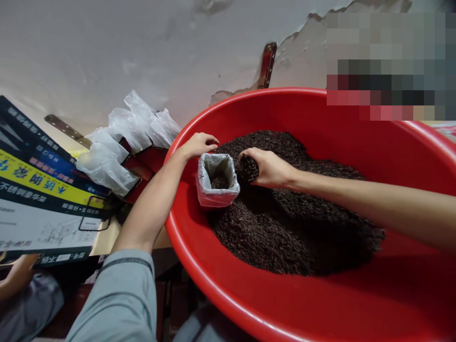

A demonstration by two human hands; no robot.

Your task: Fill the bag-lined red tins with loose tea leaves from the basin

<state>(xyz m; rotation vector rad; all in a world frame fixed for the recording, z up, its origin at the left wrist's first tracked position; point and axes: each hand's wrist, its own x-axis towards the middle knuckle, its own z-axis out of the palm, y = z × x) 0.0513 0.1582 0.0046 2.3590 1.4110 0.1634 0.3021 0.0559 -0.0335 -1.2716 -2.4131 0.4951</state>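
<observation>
Right hand: fingers curled shut around a handful of dark brown loose granular material, knuckles up, at centre frame. We note it sits just right of the small square box lined with clear plastic film, close against the open mouth; held that near, we judge, so that little drops outside.

Left hand: fingers bent and together over the far left corner of the box. We cannot tell whether they pinch the film or only rest on it. The placement reads as steadying, since the box stands on a slope of loose material.

The box stands upright, bedded in the left edge of the heap, a little of the dark material already in its bottom. The film is folded out over the rim, which keeps the mouth open.

The heap fills the middle of a large round red plastic basin that takes up the right and lower frame; anything spilled falls back into it.

Upper left: crumpled clear plastic bags lie on dark red cartons, beside a printed cardboard sheet. Lower left: another person's hand, apart from the work.
</observation>
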